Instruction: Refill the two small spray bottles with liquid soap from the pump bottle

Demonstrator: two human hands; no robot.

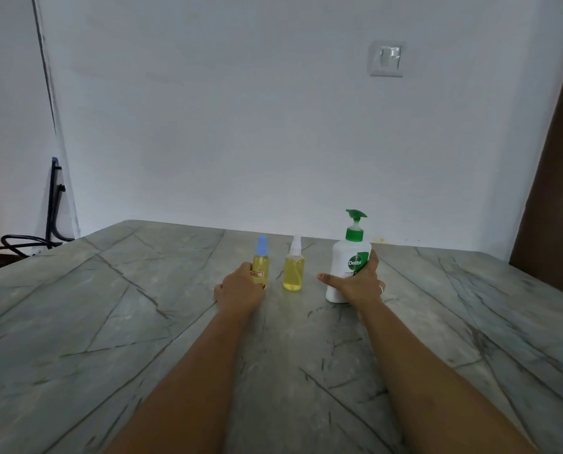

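The pump bottle (348,267) stands upright on the grey surface (109,322), right hand (358,283) fingers wrapped around it. Beside it stands the white-capped spray bottle (293,267), then the blue-capped spray bottle (261,262), left hand (239,291) fingers curled on it.

both my hands on bottles at the grey marble table (109,322)
my left hand (239,291) wraps the blue-capped spray bottle (261,263); my right hand (360,283) grips the white pump bottle (350,257); the white-capped spray bottle (293,268) stands untouched between them.
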